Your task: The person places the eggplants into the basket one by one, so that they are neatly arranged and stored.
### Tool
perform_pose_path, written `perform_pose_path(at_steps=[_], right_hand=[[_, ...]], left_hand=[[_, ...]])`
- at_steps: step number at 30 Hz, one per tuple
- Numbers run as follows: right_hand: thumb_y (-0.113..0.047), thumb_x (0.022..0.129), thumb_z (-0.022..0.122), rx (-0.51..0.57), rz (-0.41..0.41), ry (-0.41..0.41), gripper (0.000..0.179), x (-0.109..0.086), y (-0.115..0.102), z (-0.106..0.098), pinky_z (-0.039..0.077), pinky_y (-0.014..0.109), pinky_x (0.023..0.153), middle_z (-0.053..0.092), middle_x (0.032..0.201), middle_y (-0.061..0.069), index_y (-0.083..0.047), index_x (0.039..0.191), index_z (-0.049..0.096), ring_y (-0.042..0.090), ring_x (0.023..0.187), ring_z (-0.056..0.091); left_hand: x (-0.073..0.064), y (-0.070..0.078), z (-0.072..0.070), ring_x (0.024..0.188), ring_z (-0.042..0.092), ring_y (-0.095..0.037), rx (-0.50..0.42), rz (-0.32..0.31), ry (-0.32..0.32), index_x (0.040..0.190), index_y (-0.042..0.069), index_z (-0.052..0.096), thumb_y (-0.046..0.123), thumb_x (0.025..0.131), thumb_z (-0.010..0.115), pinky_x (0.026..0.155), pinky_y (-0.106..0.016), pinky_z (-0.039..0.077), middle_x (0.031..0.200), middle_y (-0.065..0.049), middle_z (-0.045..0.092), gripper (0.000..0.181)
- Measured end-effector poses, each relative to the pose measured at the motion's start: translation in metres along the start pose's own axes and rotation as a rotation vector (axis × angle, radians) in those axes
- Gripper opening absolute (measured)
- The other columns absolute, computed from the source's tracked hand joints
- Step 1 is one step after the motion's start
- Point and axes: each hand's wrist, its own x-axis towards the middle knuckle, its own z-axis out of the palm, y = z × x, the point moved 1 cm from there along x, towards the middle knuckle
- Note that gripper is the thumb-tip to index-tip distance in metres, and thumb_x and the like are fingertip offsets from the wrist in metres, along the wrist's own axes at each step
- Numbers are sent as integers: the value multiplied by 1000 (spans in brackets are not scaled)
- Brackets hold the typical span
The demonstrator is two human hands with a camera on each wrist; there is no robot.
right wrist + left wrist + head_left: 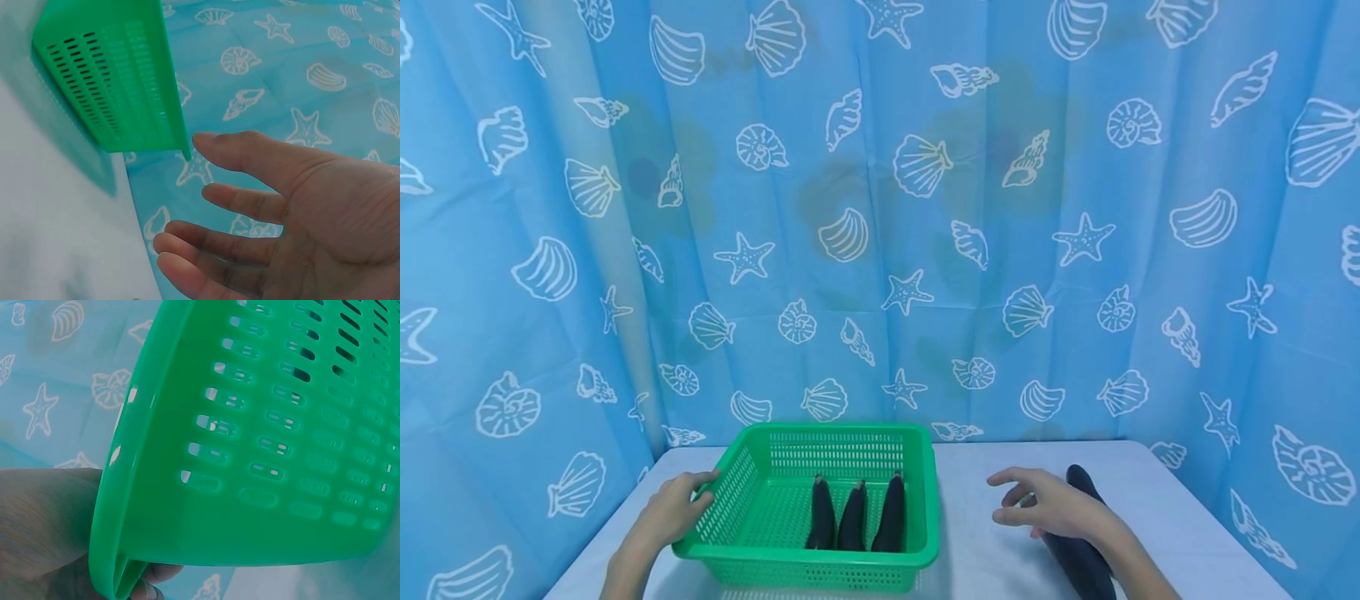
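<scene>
My left hand (673,508) grips the left rim of a green plastic basket (820,554), its thumb and fingers on either side of the edge. In the left wrist view the basket's slotted wall (187,531) fills most of the picture, with fingertips (150,590) showing below the rim. Inside the basket lie three dark eggplants (852,521), side by side toward the front right. My right hand (1052,500) hovers right of the basket, fingers loosely bent and holding nothing. Dark eggplant (1078,567) shows on the table beyond and below that hand, its middle hidden behind it.
A white-covered table (970,475) carries the basket and the eggplant at right. Blue curtains (880,250) with white shell and starfish prints hang behind the table and along both sides.
</scene>
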Motion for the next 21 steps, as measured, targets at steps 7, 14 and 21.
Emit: perform_pose_path(at_steps=[7,14,21], right_hand=[[-35,90,69,41,-29,-21,61,-5,13,-5,57,39,67,69,111,15,0,136,52,27,95,66],[-36,88,71,15,9,10,63,-10,18,-10,58,39,66,70,111,16,0,136,51,27,95,66],[-36,87,72,6,64,21,64,-11,18,-14,58,42,70,69,113,17,-2,136,52,28,97,66]], left_hand=[[-1,-1,0,78,56,-17,0,9,3,132,-5,57,10,93,57,64,-34,47,129,-30,59,42],[-1,-1,-1,80,59,-18,-4,35,13,132,-5,57,10,93,57,65,-34,47,130,-31,59,41],[-1,-3,-1,79,59,-17,-16,9,0,133,-5,56,10,93,57,65,-33,48,131,-31,58,42]])
